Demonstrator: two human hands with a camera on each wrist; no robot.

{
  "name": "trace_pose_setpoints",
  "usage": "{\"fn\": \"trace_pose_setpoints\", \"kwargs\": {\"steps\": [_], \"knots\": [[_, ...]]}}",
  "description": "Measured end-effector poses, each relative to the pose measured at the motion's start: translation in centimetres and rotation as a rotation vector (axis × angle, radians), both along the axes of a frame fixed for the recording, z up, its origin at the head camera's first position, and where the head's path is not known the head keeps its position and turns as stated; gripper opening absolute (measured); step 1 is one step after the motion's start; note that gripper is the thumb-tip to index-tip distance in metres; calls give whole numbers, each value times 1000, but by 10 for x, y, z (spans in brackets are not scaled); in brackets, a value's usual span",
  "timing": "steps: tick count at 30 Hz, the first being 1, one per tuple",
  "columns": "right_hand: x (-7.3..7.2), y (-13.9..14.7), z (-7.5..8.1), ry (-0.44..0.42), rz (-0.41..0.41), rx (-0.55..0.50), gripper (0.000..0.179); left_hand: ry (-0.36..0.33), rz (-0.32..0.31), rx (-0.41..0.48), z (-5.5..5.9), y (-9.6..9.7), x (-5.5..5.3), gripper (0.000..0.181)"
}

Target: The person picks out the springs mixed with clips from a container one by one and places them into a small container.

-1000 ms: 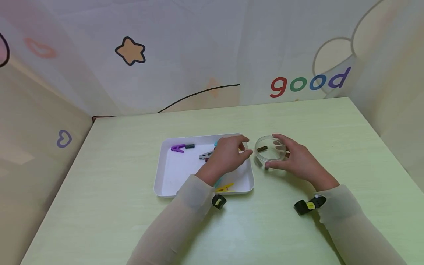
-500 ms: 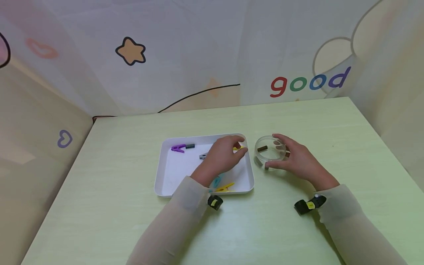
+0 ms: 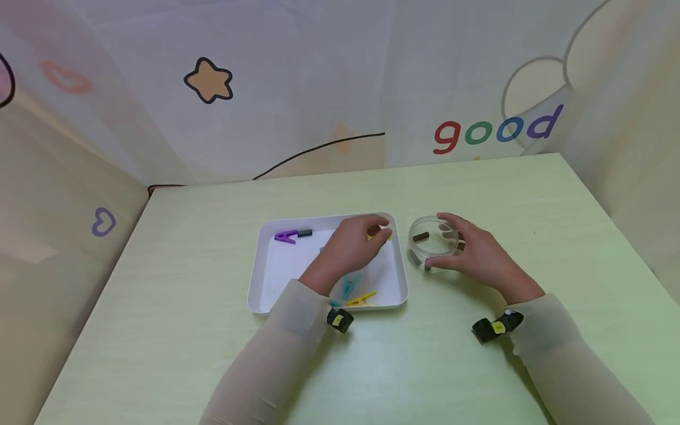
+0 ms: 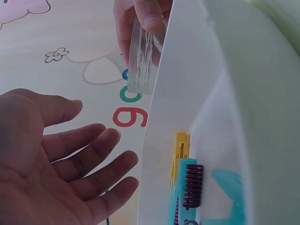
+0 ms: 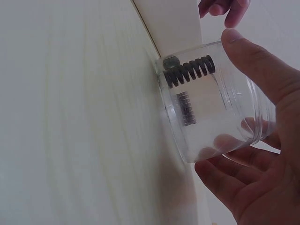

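My right hand (image 3: pixel 480 254) grips a clear round jar (image 3: pixel 441 247) standing on the table right of a white tray (image 3: pixel 281 277). Several dark coil springs (image 5: pixel 190 71) lie in the jar. Above the tray's right half, my left hand (image 3: pixel 347 248) holds nothing; its fingers are spread and loosely bent in the left wrist view. Beneath it are a yellow clothespin (image 4: pixel 182 145), a teal clothespin (image 4: pixel 186 166) and a dark red spring (image 4: pixel 193 187). A purple clothespin (image 3: pixel 285 237) lies at the tray's far left beside a dark spring (image 3: pixel 305 233). The hand hides part of the tray's middle.
Near the tray's front edge lie another yellow clothespin (image 3: pixel 362 299) and a teal one (image 3: pixel 347 288). The light green table (image 3: pixel 170 330) runs back to a printed cloth backdrop (image 3: pixel 319 88).
My left hand has drawn back leftward from beside the jar to over the tray, uncovering the teal clothespin near the front. My right hand and the jar stay in place.
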State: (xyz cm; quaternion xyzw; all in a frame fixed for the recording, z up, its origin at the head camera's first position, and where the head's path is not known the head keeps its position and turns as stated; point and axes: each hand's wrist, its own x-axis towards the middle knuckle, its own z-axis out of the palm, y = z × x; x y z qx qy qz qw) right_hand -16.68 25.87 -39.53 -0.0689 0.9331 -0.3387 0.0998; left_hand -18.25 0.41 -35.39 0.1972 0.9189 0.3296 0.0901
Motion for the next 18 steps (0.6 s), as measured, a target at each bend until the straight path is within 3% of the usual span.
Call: {"fn": "trace_pose_setpoints", "kwargs": {"steps": [6,18], "knots": [[-1,0,0,0,2,2,108,-35,-23,24,1,-4,-2,35],[-1,0,0,-11,0,-6,108,-78,-77,-18,1,-11,-9,37]]}}
